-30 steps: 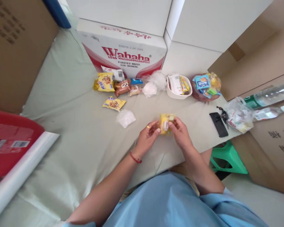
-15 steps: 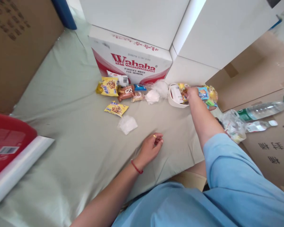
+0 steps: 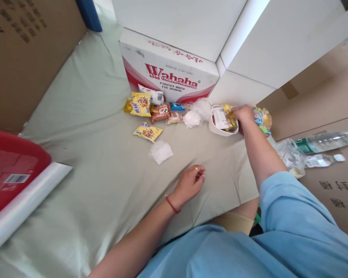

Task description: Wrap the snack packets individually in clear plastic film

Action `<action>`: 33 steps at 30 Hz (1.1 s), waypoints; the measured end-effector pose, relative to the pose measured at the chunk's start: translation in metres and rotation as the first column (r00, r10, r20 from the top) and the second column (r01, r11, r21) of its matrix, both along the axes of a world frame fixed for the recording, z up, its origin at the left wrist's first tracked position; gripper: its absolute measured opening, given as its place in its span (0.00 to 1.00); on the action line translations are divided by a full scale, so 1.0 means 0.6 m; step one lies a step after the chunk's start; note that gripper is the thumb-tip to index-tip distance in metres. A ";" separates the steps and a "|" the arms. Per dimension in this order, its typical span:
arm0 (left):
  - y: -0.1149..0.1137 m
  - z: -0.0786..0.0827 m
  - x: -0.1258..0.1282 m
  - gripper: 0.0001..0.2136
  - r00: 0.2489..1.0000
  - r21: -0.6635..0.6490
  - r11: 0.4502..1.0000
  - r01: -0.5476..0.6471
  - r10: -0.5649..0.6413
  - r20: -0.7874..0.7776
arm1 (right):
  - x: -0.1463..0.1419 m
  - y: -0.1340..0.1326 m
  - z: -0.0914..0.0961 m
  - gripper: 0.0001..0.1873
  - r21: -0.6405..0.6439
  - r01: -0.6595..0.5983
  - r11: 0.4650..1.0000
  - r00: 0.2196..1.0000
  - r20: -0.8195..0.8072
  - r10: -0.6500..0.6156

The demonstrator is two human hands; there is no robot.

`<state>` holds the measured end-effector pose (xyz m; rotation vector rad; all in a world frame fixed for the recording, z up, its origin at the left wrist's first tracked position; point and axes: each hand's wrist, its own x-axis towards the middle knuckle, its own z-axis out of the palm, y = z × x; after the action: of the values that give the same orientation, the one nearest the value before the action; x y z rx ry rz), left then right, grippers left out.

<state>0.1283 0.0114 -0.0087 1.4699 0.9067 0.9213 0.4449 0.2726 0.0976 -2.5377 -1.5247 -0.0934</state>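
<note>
Clock centred on the white tub, 12 on the far side. White tub stands on the cloth-covered counter, holding a white packet and yellow packets. Right hand: between 2 and 3 o'clock, just beside the tub, over part of a heap of bright packets; fingertips hidden, cannot tell whether it grips anything. Change: 0.5 s ago it reached over the tub's 3 o'clock edge; it has shifted outward, exposing that rim. At 1.0 s ago both hands held a yellow packet. Left hand: 7 o'clock, resting on the counter, released, fingers loosely curled, as 0.5 s ago. White bag near the tub at 9; biscuit packet farther out at 9; translucent pouch at 8, all unmoved. Wahaha carton at 10 to 11
</note>
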 end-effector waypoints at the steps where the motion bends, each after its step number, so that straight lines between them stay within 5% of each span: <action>1: 0.000 0.000 0.000 0.08 1.000 0.005 1.000 0.000 0.000 0.001 | -0.008 -0.002 -0.002 0.25 0.052 -0.025 0.998 0.999 0.023 0.024; 5: 0.001 0.001 -0.001 0.08 1.000 0.030 1.000 -0.007 0.007 0.005 | -0.055 -0.020 -0.041 0.29 0.064 -0.298 0.952 0.953 0.079 0.293; 9: 0.002 0.002 0.000 0.07 1.000 0.022 1.000 -0.007 0.007 -0.002 | -0.079 -0.042 -0.080 0.36 -0.017 -0.350 0.937 0.935 0.056 0.350; 14: 0.001 0.004 0.003 0.08 1.000 0.004 1.000 0.001 -0.001 -0.020 | -0.088 -0.064 -0.056 0.31 0.129 -0.361 0.924 0.933 0.053 0.357; 17: 0.001 0.004 0.004 0.09 1.000 0.002 1.000 0.012 -0.012 -0.020 | -0.140 -0.100 -0.037 0.27 0.298 -0.488 0.820 0.872 0.129 0.472; 20: 0.001 0.003 0.004 0.08 1.000 -0.001 1.000 0.011 -0.011 -0.008 | -0.211 -0.134 -0.033 0.28 0.288 -0.624 0.727 0.780 0.181 0.599; 23: 0.001 0.002 0.003 0.07 1.000 -0.012 1.000 0.013 -0.013 0.007 | -0.256 -0.130 -0.038 0.26 0.206 -0.665 0.717 0.746 0.176 0.642; 26: 0.001 0.004 0.001 0.07 0.999 -0.054 0.998 0.023 -0.021 0.049 | -0.259 -0.113 -0.035 0.15 0.185 -0.615 0.766 0.785 0.057 0.616; 29: 0.005 0.006 -0.001 0.08 0.991 -0.157 0.987 0.028 -0.007 0.132 | -0.246 -0.139 -0.022 0.13 0.428 -0.446 0.786 0.799 -0.206 0.565; 31: 0.010 0.007 -0.001 0.14 0.974 -0.251 0.967 0.039 0.019 0.226 | -0.240 -0.188 -0.014 0.14 0.577 -0.219 0.787 0.666 -0.501 0.553; 33: 0.015 0.008 -0.001 0.21 0.932 -0.361 0.931 0.058 0.080 0.354 | -0.239 -0.250 -0.014 0.16 0.550 -0.012 0.835 0.402 -0.762 0.507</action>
<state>0.1277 0.0203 -0.0040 0.9341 0.7598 0.9351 0.3012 0.1225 0.0892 -1.4159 -1.1738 0.7423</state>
